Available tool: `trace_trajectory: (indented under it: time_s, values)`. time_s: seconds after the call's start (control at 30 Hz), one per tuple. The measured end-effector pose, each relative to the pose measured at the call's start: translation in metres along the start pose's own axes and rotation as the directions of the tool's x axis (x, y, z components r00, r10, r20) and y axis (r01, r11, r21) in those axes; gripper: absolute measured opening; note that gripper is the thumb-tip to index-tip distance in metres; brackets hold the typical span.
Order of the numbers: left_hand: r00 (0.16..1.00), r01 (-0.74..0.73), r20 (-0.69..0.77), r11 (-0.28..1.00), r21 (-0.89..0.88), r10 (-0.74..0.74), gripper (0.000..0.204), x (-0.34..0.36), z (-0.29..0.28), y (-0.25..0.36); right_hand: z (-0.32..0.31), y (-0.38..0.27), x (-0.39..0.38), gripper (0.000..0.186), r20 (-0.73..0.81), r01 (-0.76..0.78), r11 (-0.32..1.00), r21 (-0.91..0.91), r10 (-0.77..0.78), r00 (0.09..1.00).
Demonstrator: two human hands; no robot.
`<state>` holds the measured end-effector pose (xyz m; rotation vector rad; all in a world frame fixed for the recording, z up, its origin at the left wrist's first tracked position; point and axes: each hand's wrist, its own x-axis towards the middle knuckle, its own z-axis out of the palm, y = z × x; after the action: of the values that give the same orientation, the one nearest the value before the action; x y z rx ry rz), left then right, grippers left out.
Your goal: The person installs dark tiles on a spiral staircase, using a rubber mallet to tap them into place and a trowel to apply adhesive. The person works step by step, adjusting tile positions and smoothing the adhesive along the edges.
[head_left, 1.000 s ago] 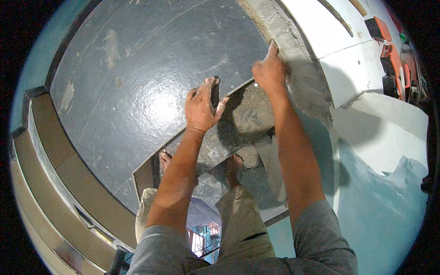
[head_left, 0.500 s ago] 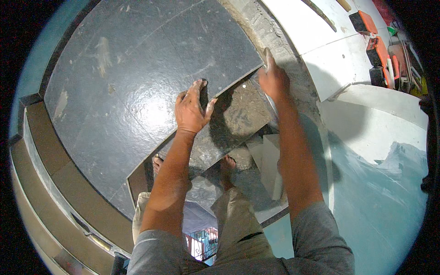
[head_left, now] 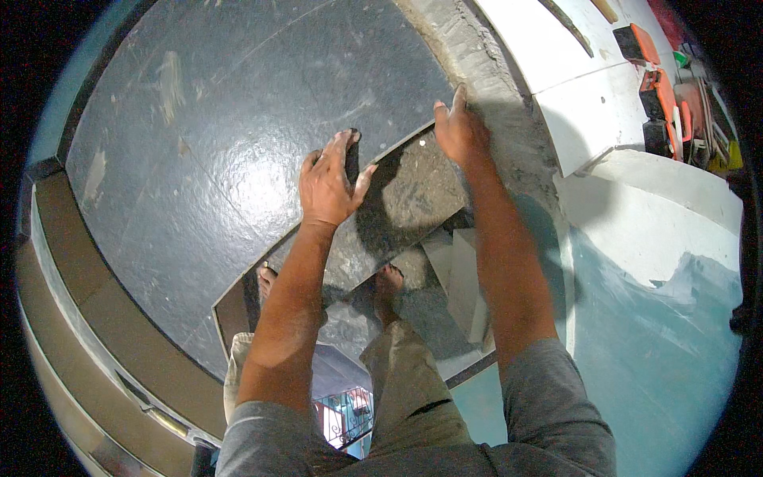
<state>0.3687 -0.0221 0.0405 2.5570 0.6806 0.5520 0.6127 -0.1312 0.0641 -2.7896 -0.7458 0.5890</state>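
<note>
A large dark grey stone-look slab (head_left: 199,159) lies before me, with pale smears and a bright glare on its top. My left hand (head_left: 327,181) rests on it near the front edge, fingers apart and thumb reaching over that edge. At the slab's right front corner is my right hand (head_left: 462,133). Its thumb and index finger are stretched apart against the corner, while its other fingers are partly hidden. Below the slab's front edge shows a rough, dusty step surface (head_left: 421,187).
A rough cement strip (head_left: 497,95) runs along the slab's right side. Brown-faced curved steps (head_left: 111,318) lie at left. Loose grey tile pieces (head_left: 465,282) stand near my bare foot (head_left: 389,280). Orange and black cases (head_left: 658,95) and tools sit at far right.
My right hand has shifted slightly left at the slab's corner, and its thumb now shows apart from the index finger. The left hand stays on the slab. The view has shifted a little.
</note>
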Motion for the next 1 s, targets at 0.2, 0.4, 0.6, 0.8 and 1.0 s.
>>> trace_trajectory:
  time_s: [0.2,0.4,0.6,0.8,1.0]
  values:
    - [0.994,0.071,0.083,0.997,-0.030,-0.068,0.072,0.000,-0.001,0.001,0.011,0.007,-0.004,0.071,-0.180,0.107,0.989,0.100,-0.088,0.980]
    - [1.000,0.000,0.002,1.000,0.019,0.000,0.070,0.001,0.000,0.000,-0.008,0.032,-0.006,0.066,-0.141,0.103,0.952,0.288,-0.065,0.988]
    - [0.993,0.062,0.100,0.998,-0.010,-0.061,0.071,0.000,0.000,0.001,0.030,0.054,0.022,0.064,-0.124,0.203,0.970,0.131,-0.187,0.974]
    - [1.000,-0.001,0.000,1.000,0.013,0.001,0.070,0.002,-0.001,0.001,0.035,0.059,0.038,0.037,-0.153,0.207,0.976,-0.066,-0.215,0.965]
    - [1.000,0.010,0.016,1.000,0.026,-0.011,0.071,0.001,0.001,0.000,-0.009,0.044,-0.001,0.049,-0.130,0.051,0.955,0.291,-0.013,0.991]
